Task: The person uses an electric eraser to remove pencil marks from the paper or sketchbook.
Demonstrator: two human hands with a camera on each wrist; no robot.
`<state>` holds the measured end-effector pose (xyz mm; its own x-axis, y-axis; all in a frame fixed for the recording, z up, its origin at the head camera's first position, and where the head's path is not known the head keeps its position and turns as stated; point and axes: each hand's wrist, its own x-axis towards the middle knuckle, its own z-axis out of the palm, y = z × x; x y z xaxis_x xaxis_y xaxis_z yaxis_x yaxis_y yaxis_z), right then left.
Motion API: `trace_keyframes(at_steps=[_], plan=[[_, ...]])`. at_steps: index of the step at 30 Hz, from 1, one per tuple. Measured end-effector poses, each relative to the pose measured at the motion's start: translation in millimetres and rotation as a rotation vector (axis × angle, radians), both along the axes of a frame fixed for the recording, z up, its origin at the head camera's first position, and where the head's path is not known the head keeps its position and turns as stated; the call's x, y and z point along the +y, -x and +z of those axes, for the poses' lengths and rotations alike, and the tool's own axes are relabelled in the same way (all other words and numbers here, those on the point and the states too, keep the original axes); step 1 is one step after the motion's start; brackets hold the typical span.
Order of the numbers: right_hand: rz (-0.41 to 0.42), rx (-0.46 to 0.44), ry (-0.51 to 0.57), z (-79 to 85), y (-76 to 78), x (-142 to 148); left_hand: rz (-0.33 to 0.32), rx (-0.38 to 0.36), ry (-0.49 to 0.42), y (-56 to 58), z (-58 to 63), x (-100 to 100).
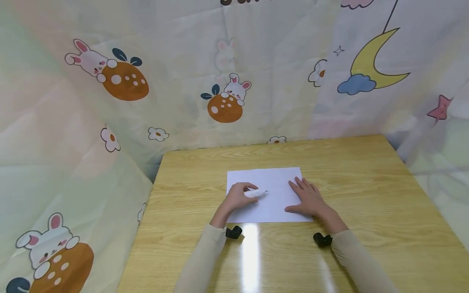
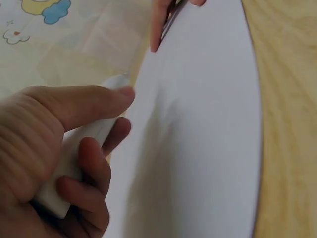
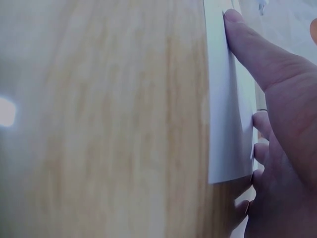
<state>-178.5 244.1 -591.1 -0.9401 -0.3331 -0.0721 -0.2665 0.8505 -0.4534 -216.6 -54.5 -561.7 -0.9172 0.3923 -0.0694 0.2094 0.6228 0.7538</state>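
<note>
A sheet of white paper (image 1: 272, 207) lies on the wooden table (image 1: 190, 183). Over its left part, my left hand (image 1: 236, 197) holds a thick white pen (image 1: 255, 193) between thumb and curled fingers. The pen's narrow tip points to the right, above the paper; the left wrist view shows its pale body (image 2: 55, 198) partly hidden by the fingers. My right hand (image 1: 311, 200) rests with spread fingers on the paper's right edge. In the right wrist view its thumb (image 3: 247, 42) lies along the paper (image 3: 228, 119).
A fabric backdrop (image 1: 176, 93) printed with rabbits, flowers and a moon hangs behind the table and at both sides. Black wrist devices (image 1: 233, 232) sit at the sleeve cuffs. Bright light reflects off the tabletop in front of the paper.
</note>
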Motion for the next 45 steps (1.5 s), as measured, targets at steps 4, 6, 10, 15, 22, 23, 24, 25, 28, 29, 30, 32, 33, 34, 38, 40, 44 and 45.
trace_keyframes(at_steps=[4,6,10,15,22,23,24,25,28,29,30,32,33,34,38,40,44,45], plan=[[0.000,-0.015,-0.006,-1.4,0.3,2.1,0.103,0.045,-0.035,-8.5,-2.6,-10.4],[0.003,-0.016,0.003,-1.5,0.6,2.5,0.141,0.079,-0.043,-12.2,-2.7,-16.4],[0.012,-0.015,-0.003,-0.8,0.5,1.6,0.195,0.204,-0.044,-19.8,-0.3,-32.0],[0.019,0.007,-0.004,3.1,-0.2,-1.2,0.261,0.361,-0.052,-24.7,2.3,-54.1],[0.015,0.010,-0.012,7.2,-1.3,-0.7,0.358,0.458,-0.105,-24.4,3.3,-80.0],[0.015,0.007,-0.012,7.4,-1.4,-0.7,0.381,0.470,-0.110,-24.1,3.6,-83.5],[0.015,0.004,-0.010,7.9,-1.6,-0.9,0.402,0.484,-0.111,-23.3,3.3,-87.2],[0.015,0.000,-0.008,8.2,-1.7,-1.1,0.426,0.489,-0.112,-23.1,3.4,-90.5],[0.015,-0.006,-0.005,9.0,-2.0,-2.1,0.495,0.483,-0.111,-21.1,2.8,-101.0],[0.016,-0.007,-0.004,9.3,-2.2,-2.5,0.518,0.482,-0.115,-20.5,2.6,-104.3],[0.016,-0.008,-0.001,9.7,-2.4,-3.0,0.539,0.479,-0.111,-19.8,1.9,-107.6],[0.017,-0.008,0.001,10.0,-3.0,-3.2,0.581,0.468,-0.115,-18.8,1.7,-113.2],[0.017,-0.007,0.000,10.1,-3.3,-3.2,0.599,0.469,-0.114,-18.2,1.0,-116.0],[0.018,-0.005,0.001,10.0,-3.5,-3.1,0.618,0.470,-0.114,-17.5,0.4,-118.8],[0.019,0.003,-0.005,8.8,-3.3,-2.7,0.673,0.480,-0.094,-14.1,-1.8,-129.9],[0.020,0.003,-0.004,8.5,-3.1,-2.5,0.693,0.492,-0.069,-11.9,-3.1,-135.6],[0.019,0.004,-0.003,8.9,-2.6,-2.8,0.714,0.479,-0.006,-8.0,-5.9,-146.5],[0.019,0.004,-0.003,9.1,-2.6,-2.9,0.717,0.470,0.007,-7.2,-6.5,-149.0]])
